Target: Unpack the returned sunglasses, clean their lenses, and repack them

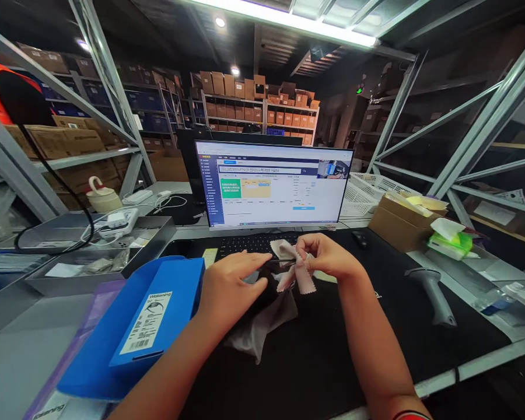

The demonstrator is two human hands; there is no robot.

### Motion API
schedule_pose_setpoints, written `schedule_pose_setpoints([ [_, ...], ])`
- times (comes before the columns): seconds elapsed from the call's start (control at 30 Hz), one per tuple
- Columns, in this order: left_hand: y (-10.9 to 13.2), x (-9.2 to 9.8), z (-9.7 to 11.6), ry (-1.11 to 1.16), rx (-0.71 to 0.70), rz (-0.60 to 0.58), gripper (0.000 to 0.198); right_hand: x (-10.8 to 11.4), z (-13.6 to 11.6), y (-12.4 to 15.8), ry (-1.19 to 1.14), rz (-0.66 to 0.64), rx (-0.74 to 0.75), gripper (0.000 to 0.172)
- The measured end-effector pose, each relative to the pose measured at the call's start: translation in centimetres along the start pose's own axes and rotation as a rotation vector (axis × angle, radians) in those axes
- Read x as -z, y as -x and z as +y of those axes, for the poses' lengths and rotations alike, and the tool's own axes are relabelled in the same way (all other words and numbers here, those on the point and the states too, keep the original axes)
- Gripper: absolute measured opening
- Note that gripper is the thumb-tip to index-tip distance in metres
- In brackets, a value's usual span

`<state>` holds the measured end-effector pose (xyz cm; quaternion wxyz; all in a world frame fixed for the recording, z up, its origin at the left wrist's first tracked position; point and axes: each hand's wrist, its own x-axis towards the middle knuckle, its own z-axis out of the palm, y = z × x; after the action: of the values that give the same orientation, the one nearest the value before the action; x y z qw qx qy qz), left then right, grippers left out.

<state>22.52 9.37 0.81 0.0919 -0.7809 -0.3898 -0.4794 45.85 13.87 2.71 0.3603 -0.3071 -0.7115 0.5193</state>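
Observation:
My right hand (pixel 328 256) pinches a crumpled pale pink cleaning cloth (pixel 297 274) between its fingers, above the black desk mat (pixel 315 367). My left hand (pixel 231 283) reaches in from the left, its fingertips close to the cloth. A dark slim object (pixel 262 286) lies under and beside my left hand, partly hidden by it and the cloth, so its kind is unclear. Below it a crumpled clear plastic bag (pixel 262 329) rests on the mat. A black keyboard (pixel 256 245) sits just beyond both hands.
A blue labelled box (pixel 151 326) lies left of my hands, near metal trays (pixel 100 256). A monitor (pixel 273 184) stands ahead. To the right are a barcode scanner (pixel 433 297), a cardboard box (pixel 398 224) and a white basket (pixel 367 189). A person in orange (pixel 9 87) stands far left.

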Motion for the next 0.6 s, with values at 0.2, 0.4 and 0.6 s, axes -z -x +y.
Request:
schedule_pose_setpoints([
  [0.2, 0.2, -0.9, 0.3, -0.073, -0.142, -0.136, 0.017, -5.8, -0.8, -0.6, 0.634, 0.310, 0.101, 0.024],
  [0.4, -0.4, 0.7, -0.6, 0.055, -0.014, -0.054, 0.032, -1.2, -1.0, 0.3, 0.242, -0.110, 0.102, 0.040],
  [0.6, -0.2, 0.5, -0.2, -0.027, -0.087, -0.066, 0.035, -2.2, -0.4, -0.1, 0.366, 0.014, 0.058, 0.035],
])
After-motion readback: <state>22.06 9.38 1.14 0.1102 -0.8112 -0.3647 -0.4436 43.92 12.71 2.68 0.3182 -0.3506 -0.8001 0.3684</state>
